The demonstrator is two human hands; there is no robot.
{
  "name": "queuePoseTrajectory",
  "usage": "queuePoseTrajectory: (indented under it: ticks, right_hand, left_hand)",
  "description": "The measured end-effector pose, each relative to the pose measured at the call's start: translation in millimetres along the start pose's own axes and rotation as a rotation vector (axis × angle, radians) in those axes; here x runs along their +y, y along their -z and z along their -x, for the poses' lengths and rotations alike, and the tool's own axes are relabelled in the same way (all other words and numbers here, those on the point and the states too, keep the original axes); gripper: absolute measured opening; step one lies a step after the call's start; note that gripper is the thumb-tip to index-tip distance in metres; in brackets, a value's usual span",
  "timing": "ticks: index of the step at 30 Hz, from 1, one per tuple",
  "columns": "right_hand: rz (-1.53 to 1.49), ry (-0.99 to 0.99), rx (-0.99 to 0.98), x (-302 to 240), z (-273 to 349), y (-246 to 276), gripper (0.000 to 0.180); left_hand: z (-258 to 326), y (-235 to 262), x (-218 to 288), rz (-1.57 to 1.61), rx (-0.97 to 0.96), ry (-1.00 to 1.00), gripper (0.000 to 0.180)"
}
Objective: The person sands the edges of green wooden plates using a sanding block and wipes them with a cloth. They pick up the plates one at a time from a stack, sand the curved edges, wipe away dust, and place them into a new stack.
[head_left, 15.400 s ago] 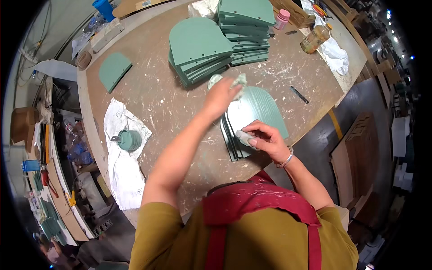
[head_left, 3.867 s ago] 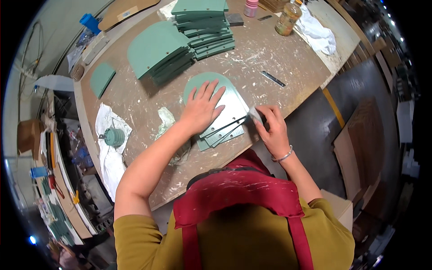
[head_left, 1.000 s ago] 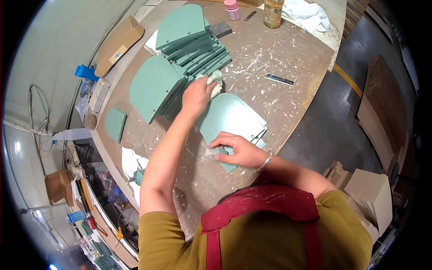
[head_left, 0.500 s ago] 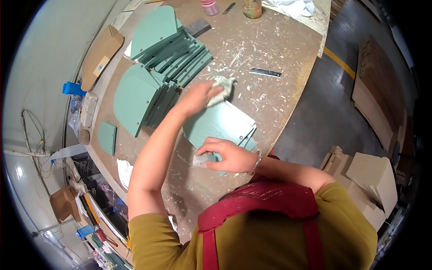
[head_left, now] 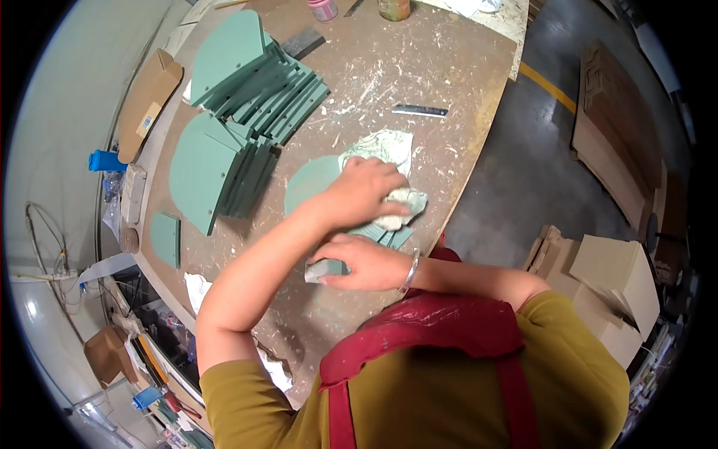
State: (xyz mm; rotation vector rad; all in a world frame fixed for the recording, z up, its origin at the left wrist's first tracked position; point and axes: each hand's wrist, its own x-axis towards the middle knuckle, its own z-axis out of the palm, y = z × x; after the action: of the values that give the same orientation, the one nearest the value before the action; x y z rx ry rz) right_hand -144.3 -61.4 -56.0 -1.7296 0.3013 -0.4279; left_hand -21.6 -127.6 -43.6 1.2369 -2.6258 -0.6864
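Note:
My left hand (head_left: pixel 363 191) is closed on a crumpled whitish cloth (head_left: pixel 389 146) stained with green and presses it onto a pale green panel (head_left: pixel 305 183). The panel has a rounded left end and lies on the workbench; hand and cloth hide much of it, and edges of other green pieces (head_left: pixel 393 236) show below its right end. Nearer to me, my right hand (head_left: pixel 366 262), with a silver bracelet at the wrist, grips a small grey-green block (head_left: pixel 327 268) with a pale lower face. That hand is beside the panel's near edge.
Two fanned stacks of green panels (head_left: pixel 198 161) stand left, with a smaller green piece (head_left: pixel 165 238). A dark blade-like strip (head_left: pixel 420 111) lies beyond the cloth. Far back are a pink bottle (head_left: pixel 323 9) and a jar (head_left: pixel 394 7). Cardboard (head_left: pixel 609 280) stands right of the bench (head_left: pixel 479 127).
My left hand has swept the cloth right and nearer across the panel, and the cloth has spread out more. My right hand still grips the block. The whole view has shifted slightly.

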Motion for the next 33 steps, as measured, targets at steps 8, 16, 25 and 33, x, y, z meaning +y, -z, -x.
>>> queuePoseTrajectory:
  ticks: [8,16,25,33]
  right_hand:
    - [0.013,0.039,0.062,10,-1,-9,0.036]
    - [-0.07,0.14,0.053,2,13,20,0.031]
    - [-0.64,-0.177,0.554,7,61,93,0.03]
    - [-0.67,-0.211,0.549,14,52,104,0.029]
  left_hand:
    - [-21,-6,-5,0.079,0.024,0.246,0.032]
    - [107,16,-23,0.253,0.855,0.784,0.034]
    - [231,-59,59,0.527,0.611,1.102,0.041]
    - [67,-36,123,-0.368,0.501,0.773,0.083]
